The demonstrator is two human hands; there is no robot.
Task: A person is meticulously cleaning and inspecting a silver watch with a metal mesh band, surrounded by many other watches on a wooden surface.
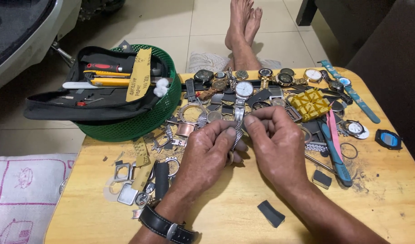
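Head camera, looking down on a yellow wooden table (243,212): a person's left hand (207,151) and right hand (275,144) meet at the middle of the table, both pinching a silver watch (243,89) by its metal band (238,124). The white dial stands clear above the fingers; the lower band runs down between the hands and is partly hidden by them, so its end is hard to make out. The left thumb and forefinger clasp the band low down, the right fingertips close on it just above. A black strap (164,225) circles the left wrist, and both forearms are cut off at the bottom edge.

Behind the hands lies a crowded spread of watches, cases and loose parts, too jumbled to tell apart singly. A yellow gridded block (310,104) sits to the right, near a blue-handled tool (336,156) and a pink strip. A blue-strapped watch (352,90) lies at the far right edge, and a small black piece (270,213) near the right forearm. At left a green basket (139,122) carries a black tool pouch (81,97) that hides its inside. Bare feet (241,27) rest on the tiled floor beyond the table
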